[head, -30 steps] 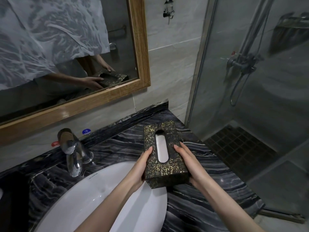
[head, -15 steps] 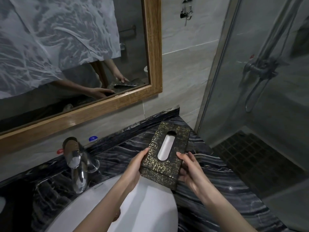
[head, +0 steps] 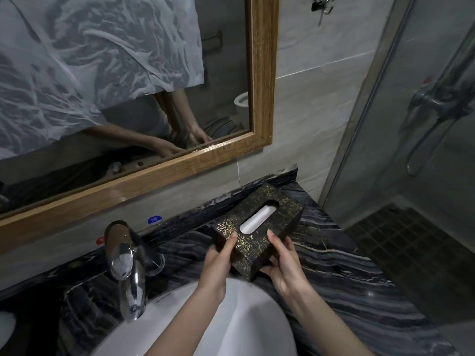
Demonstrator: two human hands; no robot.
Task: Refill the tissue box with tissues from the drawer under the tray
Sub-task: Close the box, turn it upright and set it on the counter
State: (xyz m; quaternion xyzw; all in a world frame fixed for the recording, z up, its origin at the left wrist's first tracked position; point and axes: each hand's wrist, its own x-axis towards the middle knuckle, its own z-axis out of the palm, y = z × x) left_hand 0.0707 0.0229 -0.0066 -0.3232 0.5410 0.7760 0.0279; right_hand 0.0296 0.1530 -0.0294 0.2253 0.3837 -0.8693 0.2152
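The tissue box (head: 267, 204) is dark with gold crackle lines and an oval slot on top showing white inside. It lies slanted on the dark marble counter (head: 341, 273), its far end toward the back right corner. My left hand (head: 218, 260) grips the box's near left corner. My right hand (head: 284, 265) holds the near right side, fingers under the edge. No drawer or tray is in view.
A white basin (head: 231, 327) sits just below my hands. A chrome tap (head: 126, 268) stands to the left. A wood-framed mirror (head: 259, 73) hangs above the counter. A glass shower wall (head: 385, 111) bounds the counter's right side.
Both hands have turned the box clockwise and pushed it farther back toward the right corner of the counter. The view has shifted left and down.
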